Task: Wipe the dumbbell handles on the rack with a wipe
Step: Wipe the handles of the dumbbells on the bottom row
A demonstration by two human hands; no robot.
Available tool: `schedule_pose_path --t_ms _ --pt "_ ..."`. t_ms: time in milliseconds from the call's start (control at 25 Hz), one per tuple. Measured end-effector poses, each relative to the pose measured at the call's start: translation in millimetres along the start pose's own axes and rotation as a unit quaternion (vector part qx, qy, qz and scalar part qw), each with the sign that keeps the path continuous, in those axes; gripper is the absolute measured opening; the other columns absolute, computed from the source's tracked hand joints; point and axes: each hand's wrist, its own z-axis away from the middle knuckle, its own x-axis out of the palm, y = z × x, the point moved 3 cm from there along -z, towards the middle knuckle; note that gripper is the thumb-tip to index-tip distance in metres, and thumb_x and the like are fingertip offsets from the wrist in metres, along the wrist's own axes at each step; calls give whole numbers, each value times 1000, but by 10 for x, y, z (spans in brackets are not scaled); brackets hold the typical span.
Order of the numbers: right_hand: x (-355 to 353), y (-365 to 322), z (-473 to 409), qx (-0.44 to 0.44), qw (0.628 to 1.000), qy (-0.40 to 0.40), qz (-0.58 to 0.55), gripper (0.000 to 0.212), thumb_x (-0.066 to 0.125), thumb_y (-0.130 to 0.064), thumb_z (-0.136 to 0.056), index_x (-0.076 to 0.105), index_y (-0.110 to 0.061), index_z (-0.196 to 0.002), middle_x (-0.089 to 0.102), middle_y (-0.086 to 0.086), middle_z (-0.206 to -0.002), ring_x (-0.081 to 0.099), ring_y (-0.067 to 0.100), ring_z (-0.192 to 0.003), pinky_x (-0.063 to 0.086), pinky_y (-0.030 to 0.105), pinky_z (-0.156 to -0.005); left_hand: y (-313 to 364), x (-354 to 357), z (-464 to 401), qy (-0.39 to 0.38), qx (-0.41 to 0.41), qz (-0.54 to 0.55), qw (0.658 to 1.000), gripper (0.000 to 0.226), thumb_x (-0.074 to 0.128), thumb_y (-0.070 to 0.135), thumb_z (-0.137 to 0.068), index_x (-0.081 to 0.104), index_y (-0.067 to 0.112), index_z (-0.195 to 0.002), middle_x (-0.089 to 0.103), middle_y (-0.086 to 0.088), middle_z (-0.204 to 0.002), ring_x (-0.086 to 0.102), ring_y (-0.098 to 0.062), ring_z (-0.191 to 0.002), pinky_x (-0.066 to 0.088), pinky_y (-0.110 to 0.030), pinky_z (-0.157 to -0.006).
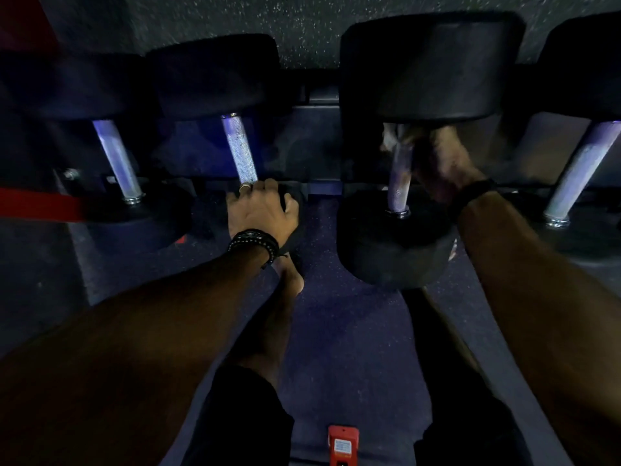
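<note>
Dim gym lighting left most of the head view in near darkness, with a speckled rubber floor (302,25) behind and below a dark rack (319,136) that carried four black dumbbells side by side, their metal handles running toward the camera. Taking the large third dumbbell (423,68) as the landmark, its handle (400,176) stood between a big upper head and a lower head close to the person's legs. The right hand (437,159) was at the upper part of that handle, just beneath the upper head, and was smeared by motion blur; its fingers seemed curled around the bar, with a pale patch at the fingertips that may have been the wipe (389,139), though the blur made this hard to tell. A dark band circled the right wrist. Just left of the landmark dumbbell lay a smaller dumbbell with a knurled handle (240,149), bright under bluish light. The left hand (262,210) sat at the near end of that handle, over the lower head, fingers curled down around the head's edge; a ring showed on one finger and beaded bracelets (253,243) wrapped the wrist. Farther left of the landmark stood another handle (117,159), with a red strap (37,205) crossing below it. Right of the landmark, a fourth handle (581,169) slanted near the frame edge. Below the landmark, between the person's dark-clad knees, lay a small red device (342,443) on the floor.
</note>
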Motion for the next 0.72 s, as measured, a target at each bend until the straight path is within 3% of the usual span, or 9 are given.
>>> schedule_pose_path --t_ms 120,200,280,360,400,560,600,680,720 --pt "-80 324 263 103 990 -29 97 25 82 -27 -72 65 -10 -79 61 0 -67 54 9 -58 47 24 -61 -1 9 0 -2 -1 3 1000 40 46 41 -92 62 6 -104 67 -17 -101 61 -36 -102 42 -46 -91" --pt "-87 433 378 142 972 4 185 42 85 -43 -67 65 -8 -76 60 -1 -56 52 8 -48 45 26 -55 -11 13 -1 1 0 2 1000 41 46 41 -91 62 6 -104 68 -17 -101 61 -36 -101 42 -46 -90" --pt "-41 423 191 100 980 66 161 47 88 -34 -69 54 -2 -69 57 -1 -50 50 9 -43 45 26 -50 -13 7 -4 -1 0 0 1000 41 45 41 -92 62 6 -105 67 -16 -103 60 -36 -102 41 -46 -90" --pt "-2 347 -73 22 983 151 105 37 86 -10 -69 50 -6 -73 64 3 -66 61 9 -57 56 33 -60 -3 9 -3 -3 3 -3 1000 41 45 41 -92 62 7 -106 68 -16 -104 60 -36 -103 41 -46 -91" --pt "7 301 -188 -18 976 184 115 36 87 -7 -64 53 -7 -79 66 6 -78 64 13 -69 59 38 -68 -5 6 -1 -3 2 -4 1000 41 45 41 -92 62 7 -107 68 -16 -104 60 -36 -103 41 -46 -91" --pt "-125 295 92 -31 922 142 359 49 87 -25 -68 57 -8 -103 63 0 -88 59 10 -72 50 21 -61 -6 -16 3 -1 -1 4 1000 40 47 40 -91 63 6 -104 68 -17 -100 61 -36 -100 42 -46 -89" --pt "-209 355 231 -28 906 138 400 56 87 -32 -66 55 -12 -106 64 -2 -91 61 11 -76 49 23 -63 -5 -16 9 -3 -1 4 1000 40 47 40 -92 63 6 -105 68 -17 -100 61 -36 -100 41 -46 -89" --pt "-320 440 497 -42 890 145 431 64 89 -45 -60 56 -15 -105 67 -2 -95 64 14 -82 54 29 -69 -4 -11 7 -6 -1 4 1000 41 46 40 -92 62 6 -106 68 -16 -102 60 -36 -101 41 -45 -88" --pt "-335 452 555 -52 893 152 421 61 91 -43 -60 58 -13 -101 67 -3 -90 63 12 -80 53 24 -68 -5 -13 8 -6 -1 5 1000 41 46 40 -92 62 6 -106 67 -16 -103 60 -36 -101 40 -45 -88"
